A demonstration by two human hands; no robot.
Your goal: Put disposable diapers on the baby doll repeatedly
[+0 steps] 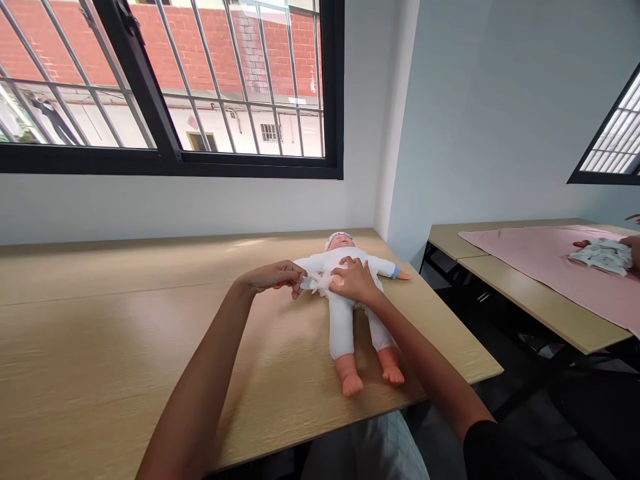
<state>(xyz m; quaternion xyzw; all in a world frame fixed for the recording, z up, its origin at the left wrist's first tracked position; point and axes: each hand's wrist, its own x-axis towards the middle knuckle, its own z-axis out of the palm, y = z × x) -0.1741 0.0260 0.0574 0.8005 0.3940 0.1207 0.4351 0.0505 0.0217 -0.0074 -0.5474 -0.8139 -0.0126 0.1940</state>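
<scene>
A baby doll (342, 327) in white clothes and a white cap lies on its back on the table, bare orange feet toward me. Around its waist is a white frilly piece (315, 283) that looks like a diaper. My left hand (280, 275) pinches a white tab of it at the doll's hip and holds it out sideways. My right hand (356, 280) lies on the doll's belly, fingers spread over the white material. What is under that palm is hidden.
The wooden table (150, 347) ends just right of the doll and in front of me. At right, another table carries a pink cloth (540, 263) and a small patterned garment (603, 255), with another person's hand (635, 248) beside it. A barred window (250, 80) is behind.
</scene>
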